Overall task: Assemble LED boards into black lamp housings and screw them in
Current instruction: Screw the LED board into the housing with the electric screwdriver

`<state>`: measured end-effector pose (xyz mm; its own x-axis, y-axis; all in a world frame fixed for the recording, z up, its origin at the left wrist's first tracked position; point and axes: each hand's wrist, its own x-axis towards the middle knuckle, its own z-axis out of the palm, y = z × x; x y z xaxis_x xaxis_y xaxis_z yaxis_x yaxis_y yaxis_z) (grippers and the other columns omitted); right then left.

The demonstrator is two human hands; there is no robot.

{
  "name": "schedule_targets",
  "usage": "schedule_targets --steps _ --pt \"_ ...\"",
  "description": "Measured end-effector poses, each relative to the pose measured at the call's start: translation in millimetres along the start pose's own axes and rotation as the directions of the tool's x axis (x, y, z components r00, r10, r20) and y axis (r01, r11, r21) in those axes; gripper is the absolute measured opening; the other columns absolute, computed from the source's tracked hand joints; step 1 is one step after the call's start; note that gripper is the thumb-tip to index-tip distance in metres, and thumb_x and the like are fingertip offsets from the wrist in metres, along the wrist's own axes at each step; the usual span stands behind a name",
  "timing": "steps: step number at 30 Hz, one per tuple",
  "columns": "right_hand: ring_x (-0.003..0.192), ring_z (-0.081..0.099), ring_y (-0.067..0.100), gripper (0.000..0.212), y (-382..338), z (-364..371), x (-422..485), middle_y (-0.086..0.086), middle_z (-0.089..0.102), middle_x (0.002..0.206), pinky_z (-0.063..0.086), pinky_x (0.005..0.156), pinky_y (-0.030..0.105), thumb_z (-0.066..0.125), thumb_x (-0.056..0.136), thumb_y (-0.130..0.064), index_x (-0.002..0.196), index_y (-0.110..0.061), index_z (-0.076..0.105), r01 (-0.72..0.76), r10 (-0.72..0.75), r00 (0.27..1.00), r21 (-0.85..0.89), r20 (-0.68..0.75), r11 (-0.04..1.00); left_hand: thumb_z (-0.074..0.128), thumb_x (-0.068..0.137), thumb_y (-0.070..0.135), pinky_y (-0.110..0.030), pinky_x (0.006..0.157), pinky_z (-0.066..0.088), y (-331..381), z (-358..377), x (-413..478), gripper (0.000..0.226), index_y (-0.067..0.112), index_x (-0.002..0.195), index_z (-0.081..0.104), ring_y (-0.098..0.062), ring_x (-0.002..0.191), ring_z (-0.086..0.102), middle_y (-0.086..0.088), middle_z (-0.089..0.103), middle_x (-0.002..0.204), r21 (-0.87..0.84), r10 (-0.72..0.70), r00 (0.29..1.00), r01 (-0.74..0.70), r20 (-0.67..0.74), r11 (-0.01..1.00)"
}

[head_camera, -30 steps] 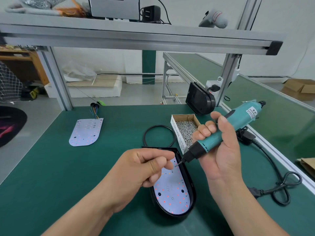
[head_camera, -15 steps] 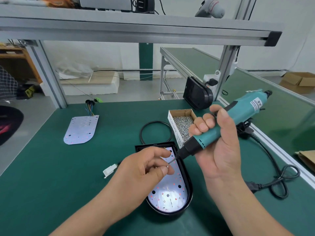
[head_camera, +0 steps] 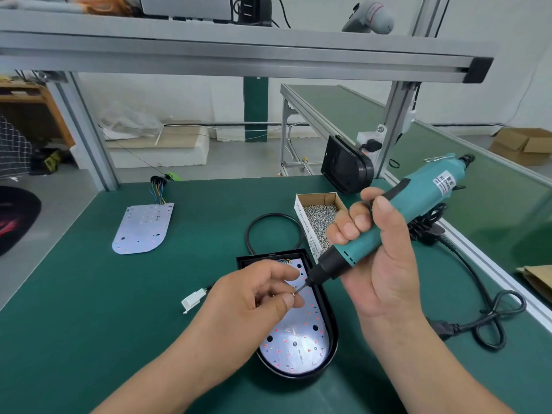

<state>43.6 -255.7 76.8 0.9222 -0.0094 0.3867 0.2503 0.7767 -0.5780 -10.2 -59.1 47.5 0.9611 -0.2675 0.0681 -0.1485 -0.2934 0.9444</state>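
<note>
Screw [head_camera: 295, 293]: tiny and silver, pinched between thumb and forefinger tips, touching the driver's bit; it sits above the upper half of the board.
Left hand [head_camera: 254, 297]: fingers curled, grasping the screw, hovering over the left edge of the housing.
Right hand [head_camera: 379, 258]: wrapped tight round the teal screwdriver [head_camera: 397, 216], thumb laid along the top; the tool slants down to the left with its black nose pointing at the left fingertips.
Housing [head_camera: 332, 321]: black shell with a rounded near end, lying flat on the green table [head_camera: 89, 309] below both hands; it holds the LED board [head_camera: 298, 339], whose near part glares white with red dots. Coloured wires show at its far end.
Box [head_camera: 306, 228]: small open cardboard carton just beyond the housing, touching the right knuckles in this view; filled with loose silver screws [head_camera: 321, 218].
Elsewhere on the table: a spare board [head_camera: 142, 228] with a wire bundle, far left; a white plug [head_camera: 192, 300] beside the left hand; a black ring [head_camera: 268, 218] behind the housing; a second housing [head_camera: 346, 168] propped at the back; a power cord [head_camera: 490, 312] looped at right.
Change: a second ago the left hand covered the housing's far edge and hid the plug; now both show. The right hand's grip is the same, and the bit is still at the fingertips.
</note>
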Motion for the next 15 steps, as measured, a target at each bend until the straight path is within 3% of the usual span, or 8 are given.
schedule_targets --steps 3,5,10,13,15 --pt "0.066 0.052 0.013 0.018 1.5 0.5 -0.5 -0.003 0.051 0.075 0.049 0.066 0.027 0.072 0.097 -0.025 0.11 -0.016 0.063 0.011 -0.009 0.999 -0.031 0.05 0.999 0.062 0.09 0.036 -0.016 0.066 0.052 0.5 1.5 -1.3 0.033 0.061 0.112 0.061 -0.014 0.089 0.07 0.02 0.079 0.103 0.003 -0.004 1.0 0.004 -0.024 1.0" --pt "0.067 0.053 0.013 0.022 2.7 0.2 -0.7 -0.003 0.052 0.075 0.049 0.068 0.027 0.075 0.095 -0.028 0.11 -0.017 0.064 0.016 -0.014 0.999 -0.047 0.047 0.999 0.062 0.09 0.035 -0.016 0.063 0.052 0.2 2.5 -1.7 0.033 0.06 0.111 0.062 -0.007 0.078 0.066 0.019 0.08 0.102 0.004 0.005 0.998 -0.005 -0.056 1.0" --pt "0.067 0.052 0.013 0.009 7.0 -1.7 -0.7 -0.004 0.05 0.076 0.05 0.068 0.026 0.062 0.104 -0.026 0.107 -0.018 0.065 -0.004 0.003 0.999 -0.017 -0.044 1.0 0.066 0.099 0.022 -0.014 0.059 0.051 -0.8 4.6 -3.6 0.04 0.06 0.111 0.063 0.0 0.066 0.06 0.02 0.079 0.101 0.05 0.032 0.995 -0.027 -0.092 0.998" --pt "0.067 0.05 0.012 0.011 8.5 -2.4 0.2 -0.004 0.049 0.077 0.049 0.068 0.025 0.062 0.103 -0.027 0.106 -0.017 0.065 -0.012 0.013 0.996 0.015 -0.083 1.0 0.066 0.102 0.017 -0.014 0.061 0.051 0.1 5.6 -4.5 0.047 0.062 0.113 0.061 0.001 0.067 0.062 0.021 0.079 0.1 0.096 0.044 0.994 -0.034 -0.101 0.995" --pt "0.067 0.049 0.011 0.011 8.5 -3.2 1.1 -0.004 0.049 0.077 0.048 0.067 0.025 0.063 0.102 -0.028 0.103 -0.017 0.066 -0.007 0.009 0.995 0.025 -0.102 1.0 0.066 0.103 0.018 -0.011 0.066 0.05 1.3 6.0 -5.1 0.049 0.065 0.116 0.06 0.005 0.075 0.066 0.013 0.079 0.095 0.102 0.058 0.993 -0.048 -0.103 0.994"
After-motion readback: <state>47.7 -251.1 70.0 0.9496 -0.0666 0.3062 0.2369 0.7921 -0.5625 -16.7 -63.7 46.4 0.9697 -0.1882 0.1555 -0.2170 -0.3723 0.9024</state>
